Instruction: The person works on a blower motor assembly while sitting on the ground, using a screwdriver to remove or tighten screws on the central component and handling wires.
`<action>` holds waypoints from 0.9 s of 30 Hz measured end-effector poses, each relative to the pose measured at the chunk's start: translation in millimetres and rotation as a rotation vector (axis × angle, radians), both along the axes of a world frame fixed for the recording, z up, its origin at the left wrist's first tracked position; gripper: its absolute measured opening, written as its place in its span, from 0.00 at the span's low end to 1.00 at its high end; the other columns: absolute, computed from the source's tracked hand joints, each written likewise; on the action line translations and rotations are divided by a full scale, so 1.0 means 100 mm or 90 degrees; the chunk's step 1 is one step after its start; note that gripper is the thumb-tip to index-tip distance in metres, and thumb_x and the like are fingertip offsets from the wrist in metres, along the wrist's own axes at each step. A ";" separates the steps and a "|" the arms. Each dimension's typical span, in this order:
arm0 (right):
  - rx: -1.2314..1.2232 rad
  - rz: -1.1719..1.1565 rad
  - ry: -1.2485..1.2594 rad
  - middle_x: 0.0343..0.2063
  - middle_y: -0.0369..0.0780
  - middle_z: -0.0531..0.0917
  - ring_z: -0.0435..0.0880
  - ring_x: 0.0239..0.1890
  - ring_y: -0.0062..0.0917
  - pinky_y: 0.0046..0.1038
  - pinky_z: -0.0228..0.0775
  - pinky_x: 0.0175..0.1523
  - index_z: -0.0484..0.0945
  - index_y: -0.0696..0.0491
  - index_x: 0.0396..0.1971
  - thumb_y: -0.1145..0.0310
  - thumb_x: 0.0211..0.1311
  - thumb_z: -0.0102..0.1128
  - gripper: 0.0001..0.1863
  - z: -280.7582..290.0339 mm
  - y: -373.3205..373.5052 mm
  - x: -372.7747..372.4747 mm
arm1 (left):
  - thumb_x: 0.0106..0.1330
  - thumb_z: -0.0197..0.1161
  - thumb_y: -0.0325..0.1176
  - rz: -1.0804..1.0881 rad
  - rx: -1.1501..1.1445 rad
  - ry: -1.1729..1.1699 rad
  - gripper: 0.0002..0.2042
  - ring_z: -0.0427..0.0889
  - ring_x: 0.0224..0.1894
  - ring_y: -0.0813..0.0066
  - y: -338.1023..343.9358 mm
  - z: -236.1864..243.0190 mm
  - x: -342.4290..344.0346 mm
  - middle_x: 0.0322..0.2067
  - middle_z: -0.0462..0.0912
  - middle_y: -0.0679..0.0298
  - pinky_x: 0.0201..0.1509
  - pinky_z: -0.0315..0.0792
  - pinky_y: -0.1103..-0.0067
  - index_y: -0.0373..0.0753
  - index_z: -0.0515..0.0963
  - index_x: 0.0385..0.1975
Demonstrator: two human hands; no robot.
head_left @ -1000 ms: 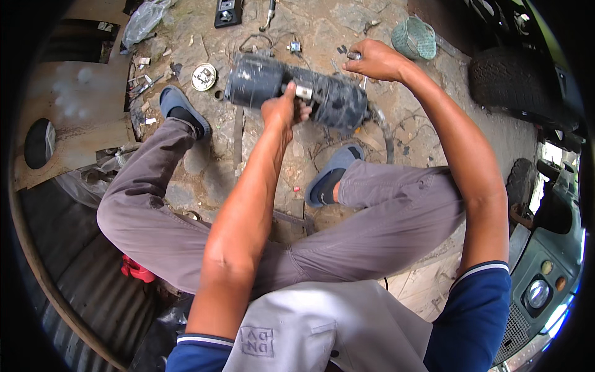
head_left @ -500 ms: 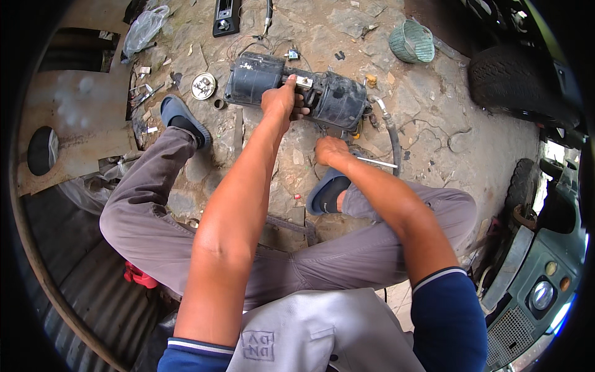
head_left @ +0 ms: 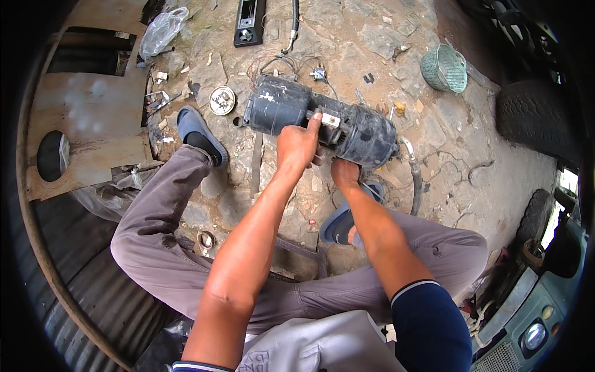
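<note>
A black unit with two rounded housings, which looks like a car blower unit, lies on the stony ground ahead of my feet. My left hand is closed around its middle, thumb on top beside a small pale plate and fingers curling under the near side. Against the near lower edge of the right housing, my right hand is closed, its fingertips hidden by the unit. What it grips, if anything, cannot be made out. Thin wires and a small metal part lie just behind the unit.
A hose lies to the unit's right, a round tin to its left. Farther off are a black panel, a second hose and a green basket. A tyre stands right; rusty sheet metal lies left.
The view has shifted, so everything sits lower and farther right. My right hand has come up against the right housing. The light rod beside that hand no longer shows there. My left hand keeps its hold.
</note>
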State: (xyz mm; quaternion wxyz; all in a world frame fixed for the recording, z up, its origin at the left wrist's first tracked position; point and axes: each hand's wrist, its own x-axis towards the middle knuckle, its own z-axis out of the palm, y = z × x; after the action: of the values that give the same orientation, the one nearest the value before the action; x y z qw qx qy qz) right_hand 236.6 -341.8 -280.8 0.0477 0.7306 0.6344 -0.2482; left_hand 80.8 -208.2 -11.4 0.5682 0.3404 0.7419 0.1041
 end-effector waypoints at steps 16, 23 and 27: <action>-0.190 -0.142 0.034 0.46 0.51 0.85 0.86 0.48 0.43 0.40 0.78 0.52 0.82 0.61 0.45 0.59 0.59 0.59 0.21 0.78 0.12 -0.27 | 0.60 0.69 0.37 -0.429 0.641 0.248 0.26 0.57 0.73 0.55 -0.06 -0.04 -0.54 0.67 0.67 0.58 0.75 0.48 0.55 0.45 0.76 0.60; -0.547 -0.034 0.232 0.25 0.44 0.85 0.80 0.20 0.28 0.34 0.76 0.24 0.82 0.63 0.34 0.62 0.59 0.61 0.17 1.83 0.56 -0.17 | 0.63 0.66 0.31 -0.298 0.704 0.136 0.17 0.63 0.71 0.56 -0.07 -0.18 -0.64 0.61 0.75 0.57 0.75 0.50 0.56 0.42 0.81 0.52; -0.503 0.032 0.496 0.23 0.36 0.82 0.76 0.20 0.16 0.22 0.68 0.25 0.81 0.55 0.41 0.55 0.63 0.67 0.18 2.77 0.77 -0.08 | 0.66 0.63 0.31 -0.026 0.630 0.019 0.12 0.80 0.56 0.58 -0.10 -0.01 -0.79 0.47 0.84 0.57 0.62 0.70 0.70 0.39 0.83 0.47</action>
State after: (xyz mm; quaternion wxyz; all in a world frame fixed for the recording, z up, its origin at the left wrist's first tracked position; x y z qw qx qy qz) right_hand 228.3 -264.5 -3.5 0.0856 0.4962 0.4808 -0.7178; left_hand 1.3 -217.8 -12.5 0.3296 0.5852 0.6049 0.4279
